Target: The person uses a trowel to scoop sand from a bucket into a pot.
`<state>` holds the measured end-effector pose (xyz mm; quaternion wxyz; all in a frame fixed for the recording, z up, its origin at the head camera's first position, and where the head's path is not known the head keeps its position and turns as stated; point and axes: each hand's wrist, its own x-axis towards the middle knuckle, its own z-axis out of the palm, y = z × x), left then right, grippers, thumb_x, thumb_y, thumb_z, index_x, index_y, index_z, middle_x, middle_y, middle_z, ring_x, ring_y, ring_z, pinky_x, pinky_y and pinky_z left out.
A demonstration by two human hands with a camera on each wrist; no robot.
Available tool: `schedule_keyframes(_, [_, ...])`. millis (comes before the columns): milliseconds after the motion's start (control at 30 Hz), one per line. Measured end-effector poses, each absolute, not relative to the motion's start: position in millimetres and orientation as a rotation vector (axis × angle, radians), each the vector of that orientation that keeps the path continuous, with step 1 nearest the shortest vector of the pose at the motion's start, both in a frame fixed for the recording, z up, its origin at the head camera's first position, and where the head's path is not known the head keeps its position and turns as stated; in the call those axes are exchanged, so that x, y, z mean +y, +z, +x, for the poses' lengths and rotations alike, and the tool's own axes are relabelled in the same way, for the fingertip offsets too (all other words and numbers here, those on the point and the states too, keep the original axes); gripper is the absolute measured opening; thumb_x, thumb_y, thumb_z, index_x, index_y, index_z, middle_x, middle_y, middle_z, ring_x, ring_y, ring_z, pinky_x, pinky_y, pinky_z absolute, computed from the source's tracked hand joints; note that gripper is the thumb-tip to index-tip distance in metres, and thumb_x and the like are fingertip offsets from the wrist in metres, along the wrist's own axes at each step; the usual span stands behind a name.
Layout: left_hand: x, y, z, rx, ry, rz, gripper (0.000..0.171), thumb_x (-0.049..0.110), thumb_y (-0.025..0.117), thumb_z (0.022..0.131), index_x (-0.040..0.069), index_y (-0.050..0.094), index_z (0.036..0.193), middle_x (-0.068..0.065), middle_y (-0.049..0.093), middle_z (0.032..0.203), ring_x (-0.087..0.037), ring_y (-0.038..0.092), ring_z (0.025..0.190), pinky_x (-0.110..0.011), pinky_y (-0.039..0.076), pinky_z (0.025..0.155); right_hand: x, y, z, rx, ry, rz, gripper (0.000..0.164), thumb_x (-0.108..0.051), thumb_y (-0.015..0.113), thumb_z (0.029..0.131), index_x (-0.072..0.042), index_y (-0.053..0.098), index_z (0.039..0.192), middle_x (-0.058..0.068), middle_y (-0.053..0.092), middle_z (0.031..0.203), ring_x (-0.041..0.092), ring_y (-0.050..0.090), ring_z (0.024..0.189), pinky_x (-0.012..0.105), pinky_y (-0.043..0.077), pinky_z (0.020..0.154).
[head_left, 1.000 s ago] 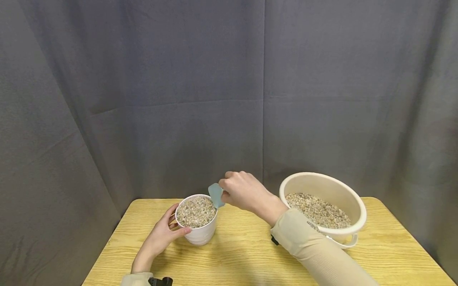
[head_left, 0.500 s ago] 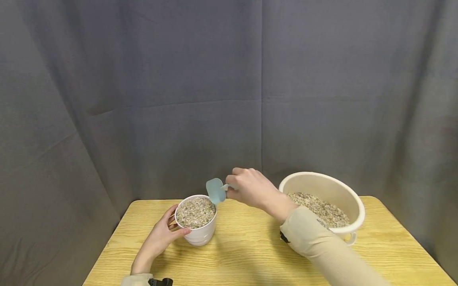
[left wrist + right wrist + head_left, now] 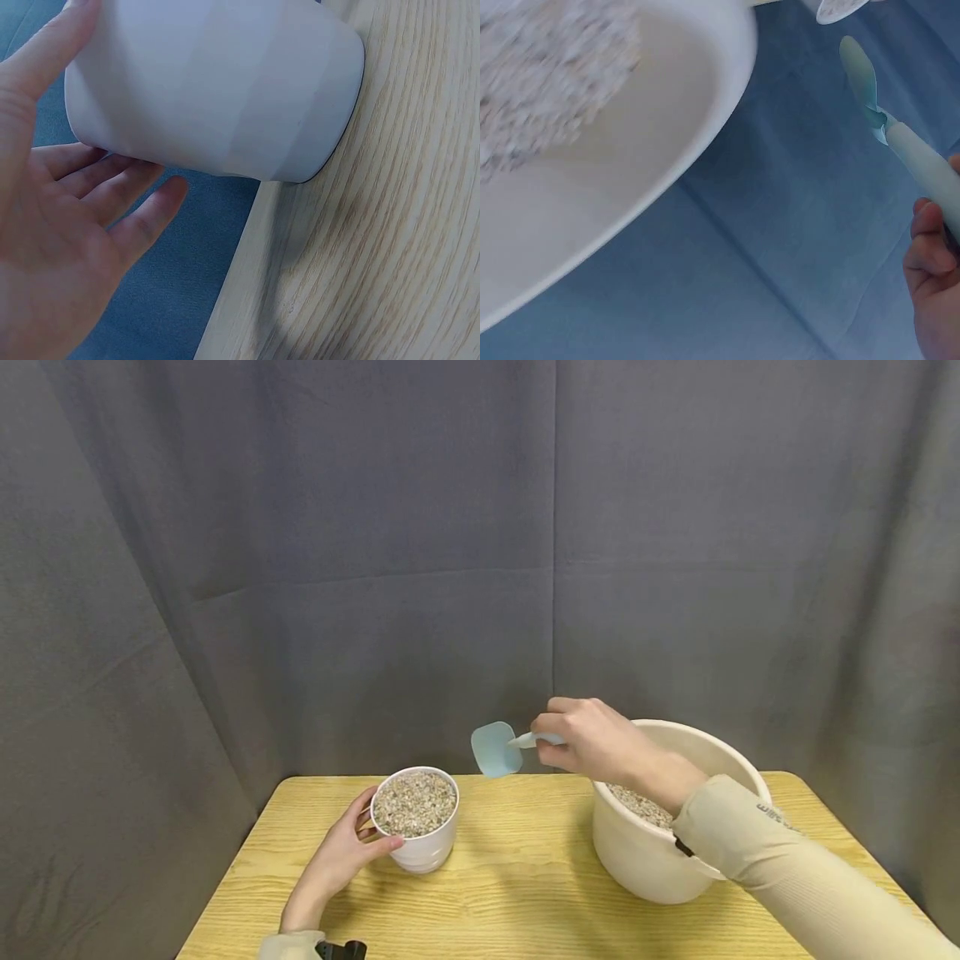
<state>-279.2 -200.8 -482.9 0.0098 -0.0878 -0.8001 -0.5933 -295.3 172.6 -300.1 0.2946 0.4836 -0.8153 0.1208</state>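
A white flowerpot [image 3: 422,853], filled to near its rim with fine gravel [image 3: 415,804], stands on the table left of centre. My left hand [image 3: 339,853] holds its left side, thumb at the front rim and fingers behind. In the left wrist view the fingers [image 3: 124,180] lie along the smooth wall of the pot. My right hand [image 3: 596,739] grips the handle of a small light-blue hand shovel [image 3: 495,750], held in the air between pot and bucket. The shovel's blade carries no visible gravel. The right forearm passes over the cream bucket [image 3: 637,856].
Inside the bucket lies more gravel [image 3: 641,806], partly hidden by my right arm. The bucket stands on the right of the wooden table [image 3: 510,893]. A dark grey curtain [image 3: 420,568] hangs behind the table's back edge.
My right hand has drawn the shovel away from the pot's right rim, moving right and slightly up, to beside the bucket. The left hand keeps its hold on the pot.
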Motion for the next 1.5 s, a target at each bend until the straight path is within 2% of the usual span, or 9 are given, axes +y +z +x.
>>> schedule_keyframes(200, [-201.4,-481.8,-277.5,-2.500,-1.868,-0.256,0.094,0.019,0.084,0.079,0.008,0.027,0.152,-0.023,0.038,0.149,-0.037,0.045,0.130,-0.043,0.045,0.102,208.9,-287.7,-297.9,-2.151,0.379,1.293,0.014,-0.002,0.072,0.078,-0.013,0.072,0.085,-0.010,0.055,0.076,0.003,0.046,0.059,0.019,0.043,0.049])
schedule_keyframes(567, [-202.8,-483.2,-278.9,-2.503,-1.856,-0.241,0.094,0.018,0.084,0.078,0.007,0.027,0.152,-0.023,0.040,0.147,-0.037,0.047,0.129,-0.044,0.045,0.103,279.5,-279.1,-296.6,-2.077,0.473,1.181,0.022,0.001,0.073,0.074,-0.015,0.075,0.088,-0.014,0.063,0.079,0.002,0.051,0.063,0.014,0.042,0.054])
schedule_keyframes(767, [-202.4,-484.0,-279.5,-2.503,-1.857,-0.242,0.094,0.018,0.084,0.078,0.007,0.028,0.152,-0.023,0.039,0.148,-0.037,0.046,0.130,-0.043,0.044,0.103,320.0,-298.6,-286.9,-2.170,0.550,0.931,0.025,0.001,0.077,0.074,-0.019,0.075,0.088,-0.016,0.065,0.079,0.001,0.056,0.066,0.015,0.043,0.059])
schedule_keyframes(967, [-202.4,-484.7,-280.6,-2.495,-1.870,-0.265,0.091,0.017,0.083,0.079,0.009,0.028,0.152,-0.023,0.041,0.147,-0.036,0.049,0.126,-0.042,0.048,0.100,356.1,-328.2,-276.3,-2.245,0.618,0.711,0.025,0.001,0.077,0.075,-0.020,0.076,0.088,-0.012,0.067,0.078,0.001,0.057,0.066,0.014,0.042,0.059])
schedule_keyframes(1200, [-202.4,-483.6,-279.7,-2.503,-1.854,-0.264,0.092,0.017,0.083,0.079,0.008,0.027,0.153,-0.023,0.042,0.146,-0.038,0.051,0.124,-0.041,0.049,0.098,382.1,-356.8,-272.2,-2.294,0.598,0.669,0.023,0.000,0.079,0.074,-0.019,0.076,0.087,-0.013,0.067,0.080,0.000,0.056,0.066,0.014,0.041,0.057])
schedule_keyframes(1500, [-203.4,-484.3,-279.4,-2.498,-1.840,-0.272,0.091,0.015,0.083,0.080,0.008,0.028,0.152,-0.024,0.043,0.145,-0.037,0.052,0.123,-0.039,0.050,0.096,392.0,-369.8,-272.3,-2.333,0.543,0.656,0.022,-0.001,0.079,0.073,-0.018,0.075,0.086,-0.011,0.067,0.079,-0.001,0.055,0.067,0.013,0.042,0.059])
